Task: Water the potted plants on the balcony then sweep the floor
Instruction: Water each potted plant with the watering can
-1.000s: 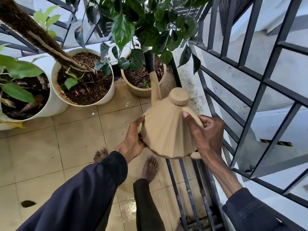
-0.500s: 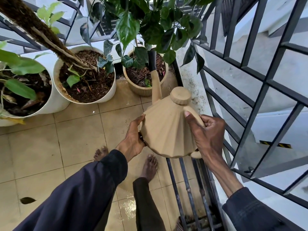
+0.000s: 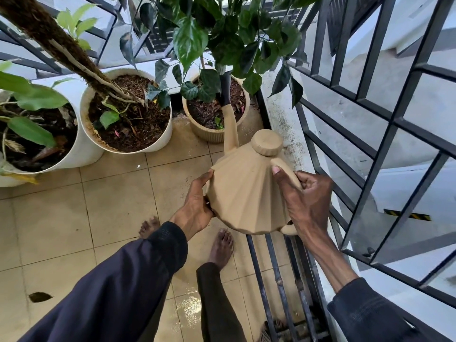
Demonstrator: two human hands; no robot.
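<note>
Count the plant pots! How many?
3: the far-left white pot, the middle white pot beside it, and the beige pot under the watering can spout. More may be hidden outside the view.

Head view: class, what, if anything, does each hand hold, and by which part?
A beige faceted watering can: the right hand grips its handle; the left hand holds its lower side.
</note>
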